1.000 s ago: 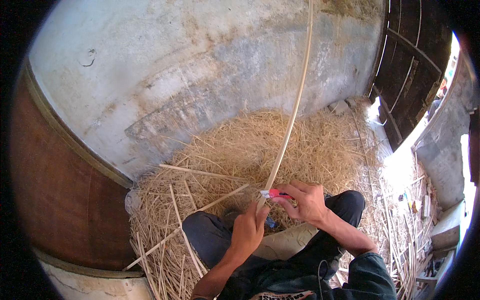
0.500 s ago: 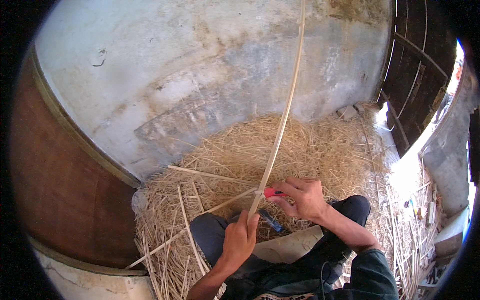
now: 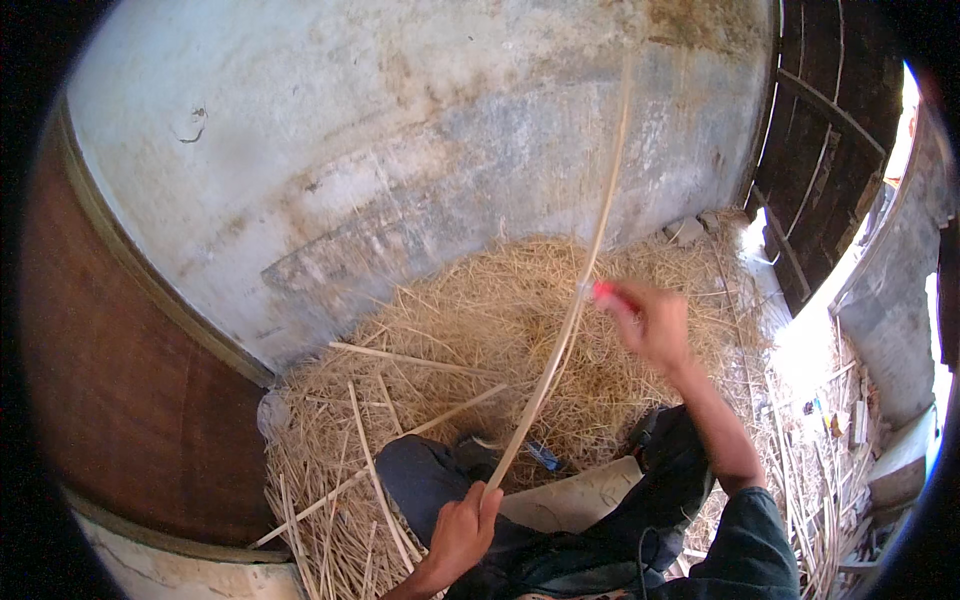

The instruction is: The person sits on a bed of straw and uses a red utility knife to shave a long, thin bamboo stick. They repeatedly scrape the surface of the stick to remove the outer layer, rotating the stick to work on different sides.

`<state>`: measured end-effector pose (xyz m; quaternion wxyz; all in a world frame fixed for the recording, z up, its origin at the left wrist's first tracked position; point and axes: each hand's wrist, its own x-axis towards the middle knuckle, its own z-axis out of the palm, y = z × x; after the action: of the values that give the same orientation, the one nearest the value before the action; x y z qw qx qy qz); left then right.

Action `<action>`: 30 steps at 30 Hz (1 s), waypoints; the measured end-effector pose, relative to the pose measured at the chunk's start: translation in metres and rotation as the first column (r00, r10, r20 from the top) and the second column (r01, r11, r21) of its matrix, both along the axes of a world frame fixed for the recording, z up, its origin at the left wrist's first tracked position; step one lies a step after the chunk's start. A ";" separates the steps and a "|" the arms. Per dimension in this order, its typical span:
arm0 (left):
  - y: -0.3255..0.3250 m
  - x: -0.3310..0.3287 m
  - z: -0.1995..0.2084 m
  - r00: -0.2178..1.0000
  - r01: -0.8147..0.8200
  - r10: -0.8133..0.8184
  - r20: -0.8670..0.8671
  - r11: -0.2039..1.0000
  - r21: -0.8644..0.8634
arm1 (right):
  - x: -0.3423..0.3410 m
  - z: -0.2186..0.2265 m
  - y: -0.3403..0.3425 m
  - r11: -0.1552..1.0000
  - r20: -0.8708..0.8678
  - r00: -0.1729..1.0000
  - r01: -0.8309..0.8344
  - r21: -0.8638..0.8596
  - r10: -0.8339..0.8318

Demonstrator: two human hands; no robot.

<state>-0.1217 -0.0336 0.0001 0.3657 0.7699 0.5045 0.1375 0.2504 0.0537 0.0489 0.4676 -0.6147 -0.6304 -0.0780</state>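
Note:
My left hand (image 3: pixel 465 527) is closed round the lower end of a long, pale bamboo strip (image 3: pixel 545 385), low by my left knee. The strip rises away from me and bends slightly, with its blurred far end against the wall. Higher up, my right hand (image 3: pixel 657 320), smeared by motion, grips a small red-handled knife (image 3: pixel 606 291). Its tip meets the strip's right edge. Below that contact, a thin sliver stands slightly off the strip's right side. The knife's blade is too blurred to make out.
Straw-like shavings (image 3: pixel 450 300) heap in front of me. Loose bamboo strips (image 3: pixel 375 470) lie at the left, near a brown door (image 3: pixel 150 380). A small blue object (image 3: pixel 543 456) rests between my legs. A stained wall (image 3: pixel 350 150) stands ahead, dark wooden planks (image 3: pixel 835 130) at the right.
My right hand has slid the knife up and away along the strip. A sliver now shows beside it. My left hand and the strip's lower end have dropped slightly toward me.

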 end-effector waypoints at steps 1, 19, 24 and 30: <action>-0.006 -0.005 0.001 1.000 0.000 0.000 -0.026 1.000 -0.002 | 0.013 0.002 0.008 0.997 -0.046 0.996 0.073 0.012 -0.072; -0.026 -0.071 -0.005 0.945 -0.197 0.210 -0.250 0.977 0.077 | 0.207 -0.014 0.100 0.917 -0.100 0.921 0.354 -0.184 -0.376; 0.006 -0.056 -0.009 0.967 -0.238 0.255 -0.018 0.925 0.296 | 0.121 -0.045 0.073 0.935 -0.562 0.803 -0.016 -0.354 -0.199; 0.035 -0.040 -0.017 0.963 -0.267 0.260 0.066 0.900 0.345 | 0.038 -0.006 0.038 0.887 -0.839 0.539 -0.421 -0.188 0.078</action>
<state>-0.1622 0.0019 -0.0172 0.2049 0.7462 0.5679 0.2804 0.2879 0.0915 0.0432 0.5850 -0.5584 -0.4306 0.4006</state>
